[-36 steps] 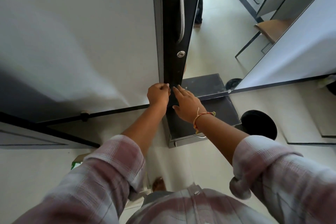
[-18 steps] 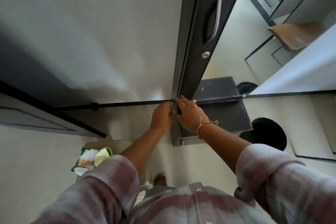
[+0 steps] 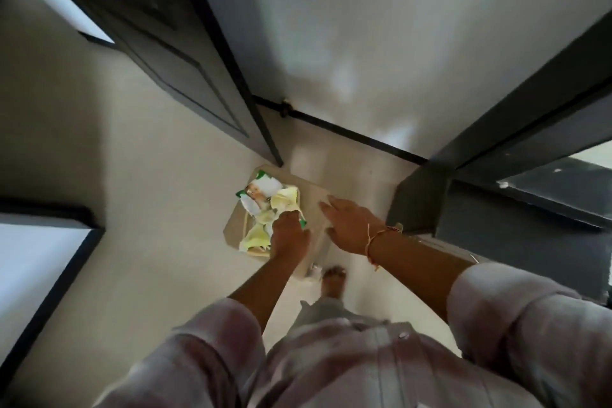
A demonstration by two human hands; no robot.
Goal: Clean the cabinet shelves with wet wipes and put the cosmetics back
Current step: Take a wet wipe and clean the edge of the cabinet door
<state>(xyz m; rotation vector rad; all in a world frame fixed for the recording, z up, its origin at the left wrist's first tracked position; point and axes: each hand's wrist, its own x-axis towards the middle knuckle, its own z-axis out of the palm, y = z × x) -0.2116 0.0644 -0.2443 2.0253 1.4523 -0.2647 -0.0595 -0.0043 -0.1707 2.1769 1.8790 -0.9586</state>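
Observation:
Looking down, I see a green-and-white wet wipe pack (image 3: 257,189) lying on a low beige board (image 3: 311,190) on the floor, with several crumpled yellowish wipes (image 3: 256,237) beside it. My left hand (image 3: 288,237) is over that pile, its fingers curled down onto a crumpled wipe; the fingertips are hidden. My right hand (image 3: 351,225), with a thread bracelet on the wrist, hovers flat with fingers spread just right of the board and holds nothing. No cosmetics are in view.
The dark cabinet (image 3: 420,199) stands to the right, close to my right forearm. A dark door (image 3: 185,76) hangs at the upper left. A black skirting strip (image 3: 347,132) runs along the pale wall. My bare foot (image 3: 334,278) is below the board.
Both hands left the lower edge of the dark cabinet door and dropped to the floor-level board. My view swung down and left, bringing the wipe pile to the centre.

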